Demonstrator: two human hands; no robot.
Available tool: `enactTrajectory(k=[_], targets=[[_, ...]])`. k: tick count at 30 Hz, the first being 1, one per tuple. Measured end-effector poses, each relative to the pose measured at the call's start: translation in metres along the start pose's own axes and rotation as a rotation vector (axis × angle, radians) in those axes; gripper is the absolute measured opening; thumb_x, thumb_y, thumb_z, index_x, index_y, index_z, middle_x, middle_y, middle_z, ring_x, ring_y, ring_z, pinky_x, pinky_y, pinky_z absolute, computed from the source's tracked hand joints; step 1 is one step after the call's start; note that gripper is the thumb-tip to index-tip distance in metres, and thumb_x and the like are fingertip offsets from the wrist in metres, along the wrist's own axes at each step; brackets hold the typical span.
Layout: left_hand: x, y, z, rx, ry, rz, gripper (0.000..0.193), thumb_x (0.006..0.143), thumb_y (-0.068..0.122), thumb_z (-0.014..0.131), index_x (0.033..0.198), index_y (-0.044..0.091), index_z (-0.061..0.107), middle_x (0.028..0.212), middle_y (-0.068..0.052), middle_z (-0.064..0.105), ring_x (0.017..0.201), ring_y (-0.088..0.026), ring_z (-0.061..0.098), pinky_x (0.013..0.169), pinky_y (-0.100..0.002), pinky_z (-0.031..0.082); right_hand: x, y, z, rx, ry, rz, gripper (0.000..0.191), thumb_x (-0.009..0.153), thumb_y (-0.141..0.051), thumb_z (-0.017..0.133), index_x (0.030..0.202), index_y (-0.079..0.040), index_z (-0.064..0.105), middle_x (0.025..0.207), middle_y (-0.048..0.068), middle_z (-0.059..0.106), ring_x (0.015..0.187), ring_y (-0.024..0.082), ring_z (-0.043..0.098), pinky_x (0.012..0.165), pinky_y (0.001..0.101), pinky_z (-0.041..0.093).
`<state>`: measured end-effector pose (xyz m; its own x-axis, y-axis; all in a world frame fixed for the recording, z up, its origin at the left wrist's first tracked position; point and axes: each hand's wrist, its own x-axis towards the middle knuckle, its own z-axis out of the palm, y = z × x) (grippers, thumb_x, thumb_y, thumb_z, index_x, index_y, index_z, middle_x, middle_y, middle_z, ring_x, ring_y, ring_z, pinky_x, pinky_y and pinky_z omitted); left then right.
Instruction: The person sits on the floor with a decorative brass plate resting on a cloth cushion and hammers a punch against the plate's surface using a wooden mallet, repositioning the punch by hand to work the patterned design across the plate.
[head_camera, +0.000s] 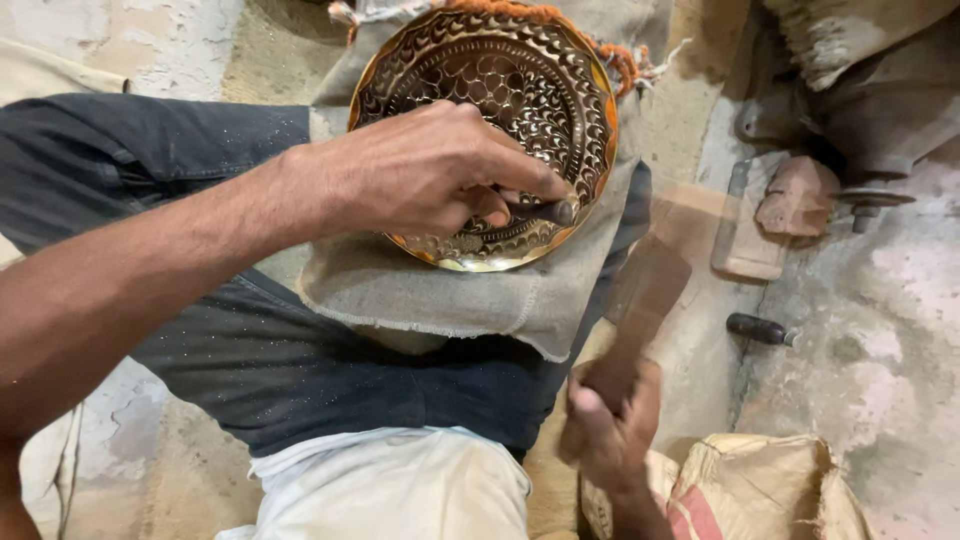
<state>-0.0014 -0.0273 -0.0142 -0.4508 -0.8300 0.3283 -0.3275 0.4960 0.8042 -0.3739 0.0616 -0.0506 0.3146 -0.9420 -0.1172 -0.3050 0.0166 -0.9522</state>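
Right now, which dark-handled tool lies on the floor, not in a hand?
The tool on the grey floor at right, beside the sack. The other, the punch, is pinched in the left hand on the plate.

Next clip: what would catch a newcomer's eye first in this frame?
The engraved brass plate, shiny and densely patterned, lies at top centre on a grey cloth over the person's leg. The left hand rests on it, pinching a small punch tool against the rim. Lower right, the right hand has a closed grip on a motion-blurred wooden mallet.
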Motion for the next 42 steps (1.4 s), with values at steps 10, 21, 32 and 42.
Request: enactTrajectory(k=[10, 21, 32, 42], targets=[[0.0, -0.003, -0.003, 0.017, -0.078, -0.058, 0.047, 0.083, 0.004, 0.073, 0.129, 0.015, 0.07, 0.105, -0.01, 0.078, 0.084, -0.029, 0.076, 0.069, -0.045, 0.057, 0.0, -0.012, 0.011, -0.23, -0.125, 0.062, 0.049, 0.094, -0.037, 0.069, 0.121, -0.002, 0.047, 0.088, 0.007, 0.061, 0.077, 0.016, 0.059, 0.066, 0.0311, 0.054], [0.0, -0.004, -0.006, 0.035, -0.061, -0.03, 0.047, 0.081, 0.005, 0.075, 0.127, 0.013, 0.071, 0.111, -0.011, 0.077, 0.093, -0.029, 0.075, 0.075, -0.045, 0.058, -0.005, 0.007, 0.005, -0.38, -0.203, 0.069, 0.046, 0.094, -0.04, 0.068, 0.113, 0.0, 0.055, 0.082, 0.008, 0.059, 0.072, 0.019, 0.059, 0.065, 0.0344, 0.054], [0.002, -0.006, -0.007, 0.042, -0.081, -0.006, 0.046, 0.079, 0.006, 0.077, 0.125, 0.011, 0.072, 0.115, -0.011, 0.076, 0.098, -0.027, 0.075, 0.081, -0.042, 0.059, -0.014, 0.018, 0.008, -0.22, -0.164, 0.084, 0.041, 0.095, -0.036, 0.065, 0.107, 0.001, 0.054, 0.084, 0.008, 0.06, 0.072, 0.017, 0.06, 0.063, 0.0324, 0.054], [0.002, -0.004, -0.011, 0.049, -0.079, 0.012, 0.046, 0.079, 0.005, 0.077, 0.124, 0.011, 0.073, 0.116, -0.011, 0.076, 0.102, -0.027, 0.074, 0.084, -0.042, 0.058, -0.011, 0.013, 0.014, 0.156, -0.104, 0.051, 0.04, 0.099, -0.032, 0.063, 0.117, -0.001, 0.046, 0.1, 0.007, 0.059, 0.088, 0.016, 0.063, 0.078, 0.0323, 0.058]])
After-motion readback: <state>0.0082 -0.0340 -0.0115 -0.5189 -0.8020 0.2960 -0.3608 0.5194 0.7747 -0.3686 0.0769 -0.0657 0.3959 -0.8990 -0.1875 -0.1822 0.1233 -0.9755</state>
